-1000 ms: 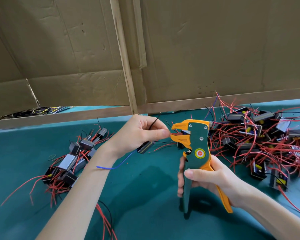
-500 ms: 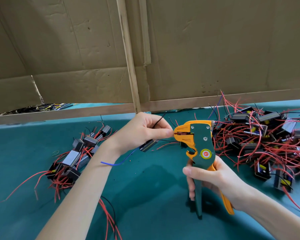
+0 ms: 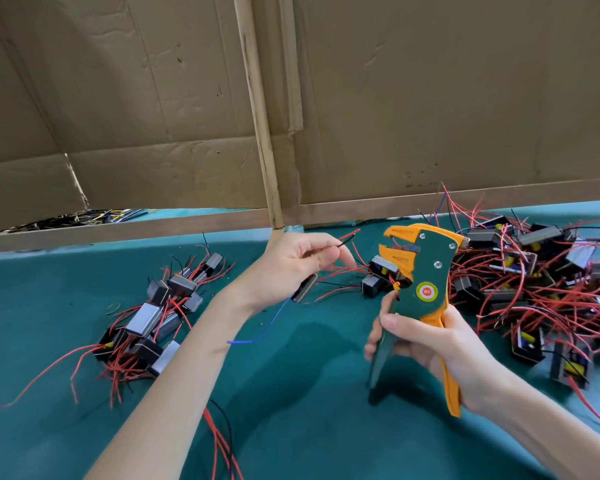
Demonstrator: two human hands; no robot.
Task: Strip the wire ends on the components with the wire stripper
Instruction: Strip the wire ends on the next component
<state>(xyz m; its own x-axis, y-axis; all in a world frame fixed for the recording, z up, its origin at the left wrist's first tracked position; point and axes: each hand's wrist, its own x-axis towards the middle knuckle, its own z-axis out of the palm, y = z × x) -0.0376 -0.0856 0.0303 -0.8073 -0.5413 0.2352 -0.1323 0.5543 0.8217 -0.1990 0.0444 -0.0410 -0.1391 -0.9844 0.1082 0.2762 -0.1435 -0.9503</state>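
My left hand [image 3: 291, 263] holds a small black component [image 3: 304, 288] under its fingers and pinches that part's thin black and red wires [image 3: 345, 239] between thumb and fingertips. A blue wire [image 3: 264, 327] trails down from the component. My right hand [image 3: 430, 344] grips the handles of the green and orange wire stripper [image 3: 421, 282], held upright with its orange jaws [image 3: 397, 249] gaping toward the left. A clear gap separates the wire ends from the jaws.
A big tangle of components with red wires [image 3: 534, 282] lies on the right of the teal mat [image 3: 291, 393]. A smaller heap [image 3: 160, 306] sits on the left. Cardboard walls and a wooden strip [image 3: 257, 109] close the back.
My left hand drew the wires out of the stripper's jaws and away to the left. The jaws, clamped half a second ago, now gape, and the handles have spread.
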